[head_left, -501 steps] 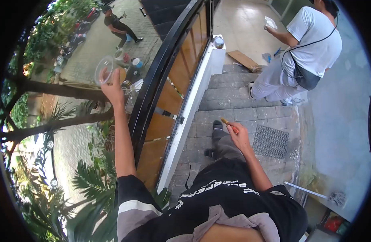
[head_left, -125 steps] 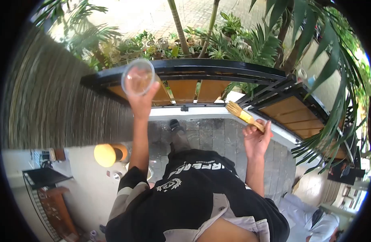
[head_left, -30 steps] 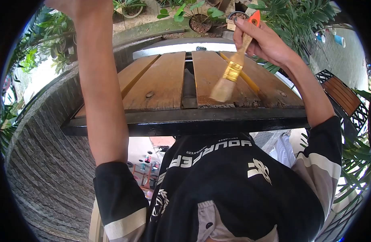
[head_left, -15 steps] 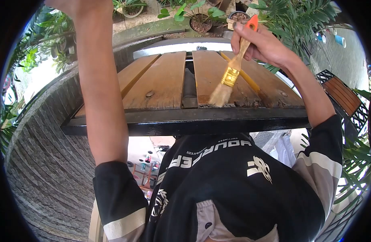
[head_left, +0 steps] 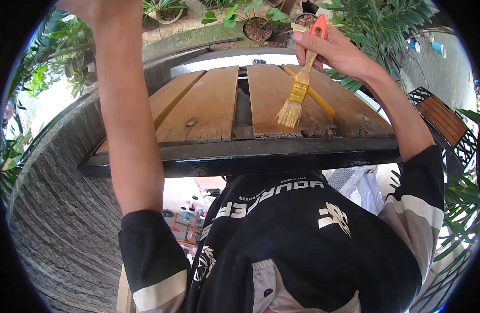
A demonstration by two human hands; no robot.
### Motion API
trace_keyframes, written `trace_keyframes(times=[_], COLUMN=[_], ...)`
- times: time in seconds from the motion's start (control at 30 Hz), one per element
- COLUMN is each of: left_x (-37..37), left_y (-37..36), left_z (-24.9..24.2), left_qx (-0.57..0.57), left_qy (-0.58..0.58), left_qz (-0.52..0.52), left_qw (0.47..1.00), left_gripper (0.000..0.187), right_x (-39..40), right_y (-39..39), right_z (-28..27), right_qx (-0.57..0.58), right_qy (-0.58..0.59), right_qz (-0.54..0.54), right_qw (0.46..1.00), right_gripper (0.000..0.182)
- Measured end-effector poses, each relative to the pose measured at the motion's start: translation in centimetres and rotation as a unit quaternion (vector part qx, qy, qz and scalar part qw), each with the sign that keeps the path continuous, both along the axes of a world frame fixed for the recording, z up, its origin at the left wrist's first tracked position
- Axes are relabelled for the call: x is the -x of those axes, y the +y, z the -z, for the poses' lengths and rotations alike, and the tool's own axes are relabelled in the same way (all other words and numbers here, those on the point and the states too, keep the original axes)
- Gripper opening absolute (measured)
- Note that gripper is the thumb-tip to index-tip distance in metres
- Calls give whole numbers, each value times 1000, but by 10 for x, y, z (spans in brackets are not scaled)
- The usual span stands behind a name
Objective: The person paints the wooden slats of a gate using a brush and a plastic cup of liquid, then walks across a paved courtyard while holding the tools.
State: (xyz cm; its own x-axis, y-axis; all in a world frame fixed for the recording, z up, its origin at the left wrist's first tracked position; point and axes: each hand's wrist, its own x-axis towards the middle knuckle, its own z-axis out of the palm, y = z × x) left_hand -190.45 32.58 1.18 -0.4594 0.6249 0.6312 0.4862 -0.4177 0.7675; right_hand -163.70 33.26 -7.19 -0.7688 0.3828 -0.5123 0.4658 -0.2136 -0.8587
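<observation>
My right hand (head_left: 323,48) is closed around the handle of a paintbrush (head_left: 303,78). The brush has a wooden handle with an orange end, a gold ferrule and pale bristles that point down at a brown slatted wooden tabletop (head_left: 198,107). Whether the bristles touch the slat is hard to tell. A small pale piece (head_left: 301,27) shows by my thumb; I cannot make out what it is. My left hand (head_left: 96,6) reaches to the top left edge of the view, its fingers out of sight.
A black frame edge (head_left: 245,157) runs along the near side of the slats, with worn, chipped wood beside it. To the left curves a grey ridged wall (head_left: 52,203). Potted plants (head_left: 257,28) stand beyond, and a slatted wooden piece (head_left: 442,121) is at right.
The paintbrush has swung a little, its bristles now slightly higher and to the right, its handle more upright. My left arm has shifted slightly to the left.
</observation>
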Motion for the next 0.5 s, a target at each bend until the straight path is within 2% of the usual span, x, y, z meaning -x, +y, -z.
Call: trace_keyframes(times=[0.03, 0.07, 0.1, 0.13, 0.17, 0.23, 0.27, 0.3, 0.37, 0.4, 0.47, 0.5], left_x=[-5, -8, -4, 2, 9, -16, -24, -15, 11, 8, -12, -24], left_y=[5, 7, 8, 7, 7, 6, 6, 3, -1, -3, -5, -4], left_z=[-10, -15, -10, -2, 5, -7, -10, -7, 3, 4, 1, -6], left_qx=[41, 81, 79, 56, 34, 49, 64, 66, 78, 80, 27, 27], left_qy=[-68, -136, -136, -68, 0, -43, -89, -89, 19, 18, -32, -30], left_qz=[-42, -84, -84, -73, -62, -85, -108, -110, 31, 27, 17, 14], left_qw=[996, 984, 984, 993, 998, 994, 988, 988, 996, 996, 999, 999], left_gripper=[74, 75, 75, 75, 75, 75, 76, 76, 80, 80, 87, 87], right_x=[0, 0, 1, 2, 3, 4, 1, 0, -2, -1, 3, 4], right_y=[0, 0, 1, 2, 1, -4, -3, -2, 0, 1, 3, 1], right_z=[0, -1, -3, -4, -7, -11, 0, 2, 5, 4, -2, -3], right_qx=[-49, -49, -21, 5, 4, 32, 5, 7, -90, -88, 8, 8], right_qy=[-8, -9, 18, 45, 46, -9, 8, 8, -16, -15, 38, 40], right_qz=[-11, -10, 36, 81, 80, 73, 18, 15, 23, 19, 95, 93], right_qw=[999, 999, 999, 996, 996, 997, 1000, 1000, 996, 996, 995, 995], right_gripper=[52, 52, 52, 52, 52, 53, 53, 53, 51, 51, 50, 50])
